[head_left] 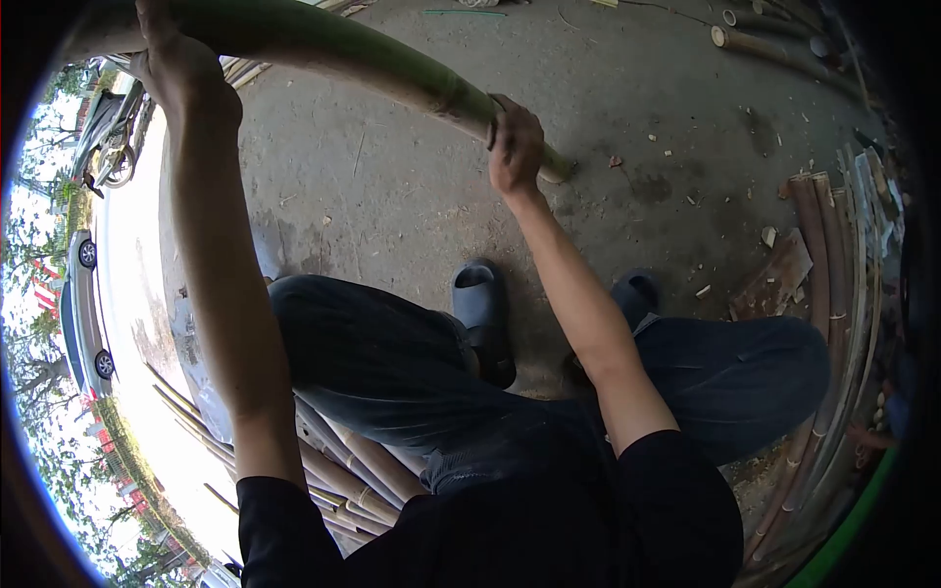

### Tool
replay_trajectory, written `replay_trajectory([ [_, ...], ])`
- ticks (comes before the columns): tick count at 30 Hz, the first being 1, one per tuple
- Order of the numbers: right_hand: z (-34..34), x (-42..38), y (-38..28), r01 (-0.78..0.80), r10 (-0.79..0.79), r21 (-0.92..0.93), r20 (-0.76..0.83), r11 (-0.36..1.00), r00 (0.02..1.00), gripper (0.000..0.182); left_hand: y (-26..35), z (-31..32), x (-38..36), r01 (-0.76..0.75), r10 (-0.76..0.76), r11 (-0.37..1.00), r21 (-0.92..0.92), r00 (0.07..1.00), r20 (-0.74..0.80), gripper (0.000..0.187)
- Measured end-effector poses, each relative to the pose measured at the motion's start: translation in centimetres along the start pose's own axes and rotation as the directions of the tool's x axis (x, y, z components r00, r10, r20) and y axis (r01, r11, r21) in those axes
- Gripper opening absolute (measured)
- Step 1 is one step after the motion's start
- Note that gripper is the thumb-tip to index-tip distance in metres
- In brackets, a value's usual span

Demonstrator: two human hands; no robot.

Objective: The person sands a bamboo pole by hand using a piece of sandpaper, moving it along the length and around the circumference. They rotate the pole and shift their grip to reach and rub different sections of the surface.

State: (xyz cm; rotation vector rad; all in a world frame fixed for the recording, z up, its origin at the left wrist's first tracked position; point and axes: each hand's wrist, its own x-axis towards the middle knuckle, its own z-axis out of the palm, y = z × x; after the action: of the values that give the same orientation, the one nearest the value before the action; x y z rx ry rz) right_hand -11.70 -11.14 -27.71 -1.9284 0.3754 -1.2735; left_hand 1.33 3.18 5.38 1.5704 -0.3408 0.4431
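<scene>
A thick green bamboo pole (363, 57) slants across the top of the head view, from the upper left down to a cut end near the middle. My right hand (517, 144) is wrapped round it close to that lower end. Up at the left, my left hand (179, 67) is pressed against the pole's near side. Its thumb points upward along the bamboo, and the other fingers are mostly hidden. The pole's far end runs out of view.
Cut bamboo poles (774, 47) lie at the upper right. More long poles (818, 265) line the right side, beside a flat brown scrap (774, 279). Behind my left leg lies a bamboo pile (353, 470). Wood chips dot the concrete floor (412, 196). A car (83, 314) stands outside.
</scene>
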Motion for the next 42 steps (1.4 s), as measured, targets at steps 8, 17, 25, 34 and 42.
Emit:
replay_trajectory([
  [8, 1.0, 0.8, 0.3, -0.001, -0.001, -0.041, -0.047, 0.999, 0.999, 0.046, 0.8, 1.0, -1.3, -0.095, 0.094, 0.994, -0.053, 0.995, -0.011, 0.085],
  [17, 1.4, 4.5, -7.4, 0.130, -0.128, -0.004, -0.199, 0.992, 0.972, 0.037, -0.9, -0.8, 1.3, 0.013, -0.013, 1.000, -0.019, 0.999, 0.046, 0.078],
  [25, -6.7, -12.5, 11.5, -0.370, 0.397, -0.283, 0.043, 0.885, 0.917, 0.041, -4.6, -5.2, 5.3, 0.073, -0.055, 0.990, -0.123, 0.988, 0.143, 0.079],
  [34, -4.5, -11.0, 9.1, -0.306, 0.287, -0.218, -0.116, 0.927, 0.951, 0.042, -0.5, -7.1, 4.2, 0.483, 0.450, 0.384, -0.787, 0.646, 0.616, 0.057],
  [42, -3.7, -5.6, 2.8, -0.269, 0.272, 0.076, -0.027, 0.960, 0.962, 0.040, 5.6, -4.3, 2.2, 0.345, -0.315, 0.886, -0.309, 0.938, 0.146, 0.055],
])
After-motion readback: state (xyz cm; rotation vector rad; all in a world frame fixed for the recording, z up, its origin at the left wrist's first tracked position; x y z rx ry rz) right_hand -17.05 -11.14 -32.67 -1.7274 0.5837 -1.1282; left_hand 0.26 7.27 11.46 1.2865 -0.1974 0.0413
